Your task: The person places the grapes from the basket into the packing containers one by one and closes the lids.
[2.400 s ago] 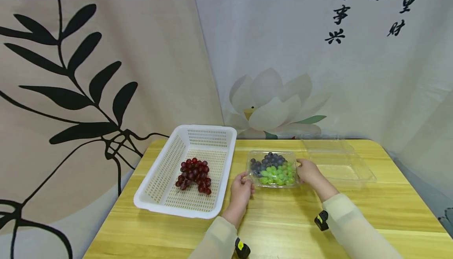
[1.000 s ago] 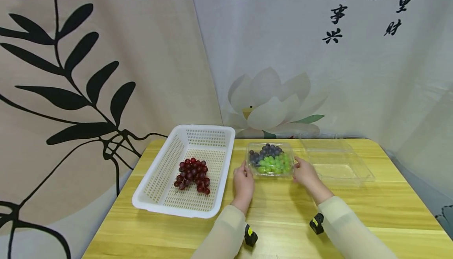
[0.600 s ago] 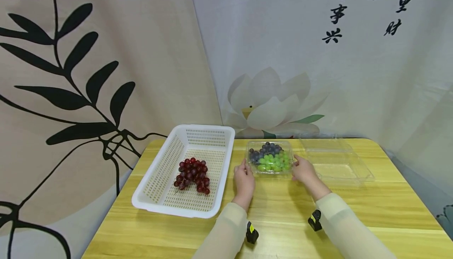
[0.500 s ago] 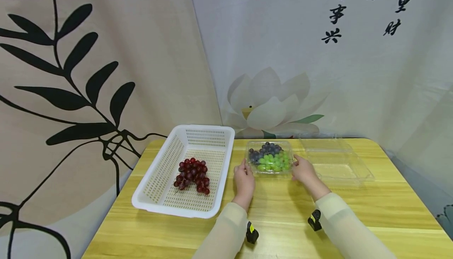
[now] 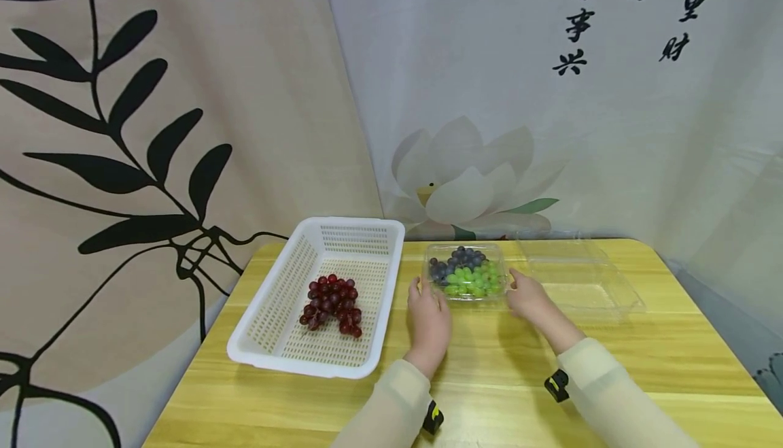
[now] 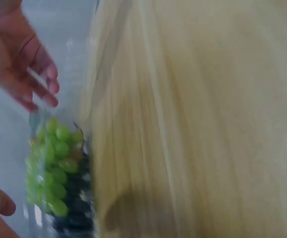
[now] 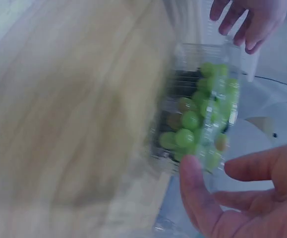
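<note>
Yellow and wooden, the table [image 5: 489, 387] spans the lower frame; just right of centre lies a clear box [image 5: 467, 298], long axis left to right, between the left hand [image 5: 431, 324] at its lower-left corner and the right hand [image 5: 529, 296] by its right edge, neither clearly nearer, fingers loosely parted, contact unclear; green grapes [image 5: 474, 281] fill its front.

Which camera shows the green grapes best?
The right wrist view: green grapes look biggest, with single ones easy to spot. The left wrist view shows them smaller and blurred; the head view shows them tiny in the clear box.
</note>
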A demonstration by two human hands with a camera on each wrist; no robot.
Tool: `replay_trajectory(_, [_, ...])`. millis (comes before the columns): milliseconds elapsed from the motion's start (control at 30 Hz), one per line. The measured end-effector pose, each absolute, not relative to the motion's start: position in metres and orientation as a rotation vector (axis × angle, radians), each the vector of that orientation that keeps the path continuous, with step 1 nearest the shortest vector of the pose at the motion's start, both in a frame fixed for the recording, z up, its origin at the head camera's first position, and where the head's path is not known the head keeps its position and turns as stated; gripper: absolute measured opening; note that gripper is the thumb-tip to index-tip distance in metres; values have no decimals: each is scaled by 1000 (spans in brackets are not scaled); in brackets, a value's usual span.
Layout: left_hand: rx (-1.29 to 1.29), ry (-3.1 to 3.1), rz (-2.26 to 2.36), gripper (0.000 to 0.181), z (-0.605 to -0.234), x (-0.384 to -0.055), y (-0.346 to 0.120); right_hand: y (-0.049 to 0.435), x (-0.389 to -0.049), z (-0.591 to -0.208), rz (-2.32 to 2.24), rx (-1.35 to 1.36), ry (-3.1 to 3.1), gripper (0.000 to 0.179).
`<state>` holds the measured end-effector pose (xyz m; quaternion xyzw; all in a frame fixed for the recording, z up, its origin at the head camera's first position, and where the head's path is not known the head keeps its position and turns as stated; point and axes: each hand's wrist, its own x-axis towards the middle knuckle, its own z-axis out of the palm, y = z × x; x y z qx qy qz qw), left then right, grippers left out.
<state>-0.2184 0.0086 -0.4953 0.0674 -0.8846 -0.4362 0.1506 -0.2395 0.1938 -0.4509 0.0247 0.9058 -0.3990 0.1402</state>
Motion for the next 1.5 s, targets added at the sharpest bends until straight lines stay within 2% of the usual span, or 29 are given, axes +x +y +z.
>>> replay_trajectory(200, [-79, -2674, -1152, 58, -477, -200, 14, 209, -226, -428, -1045, -111, 2754, 57])
replay_trajectory(433, [-396, -2684, -1094, 58, -431, -182, 0, 255, -224, -428, -1045, -157, 2968, 50])
replay_trajectory(633, [-532, -2646, -1026, 59, -388, -176, -34, 307, -217, -435, -975, -44, 3173, 47])
replay_trajectory(800, [-524, -2647, -918, 61, -370, -182, -68, 342, -210, -446, -949, 100, 3156, 55])
replay_trajectory(1100, [-439, -2749, -756, 57, -361, -211, -137, 376, -204, -464, -949, 295, 2971, 59])
replay_trajectory(1300, [-417, -2837, -735, 59, -371, -231, -178, 383, -203, -471, -1010, 376, 2881, 53])
replay_trajectory(1500, [-510, -2893, -897, 61, -386, -249, -210, 385, -202, -475, -1121, 492, 2806, 51])
